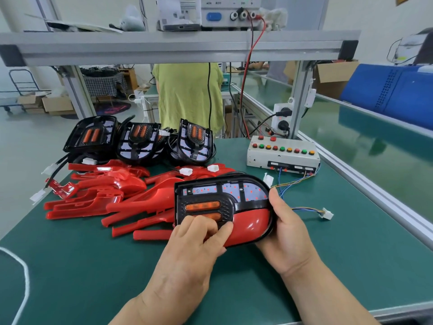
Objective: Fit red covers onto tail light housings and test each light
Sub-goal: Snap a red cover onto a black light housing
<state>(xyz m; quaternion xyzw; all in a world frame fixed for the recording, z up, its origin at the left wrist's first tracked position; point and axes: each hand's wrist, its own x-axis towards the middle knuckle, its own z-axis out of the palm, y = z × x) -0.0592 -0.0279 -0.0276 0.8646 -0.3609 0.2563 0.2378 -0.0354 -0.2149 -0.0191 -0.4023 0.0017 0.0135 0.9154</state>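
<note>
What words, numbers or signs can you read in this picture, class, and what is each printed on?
"ON": power supply, above its blue switch.
"OFF": same panel, just right of "ON".
Top row of print on that panel: cut off and blurred, unreadable.
Stickers on the white box: too small to read.
Button box: no readable labels.

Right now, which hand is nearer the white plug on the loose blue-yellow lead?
Right. The right hand grips the tail light housing at its rounded end, beside the white plug; the left hand holds its near edge, farther off.
</note>
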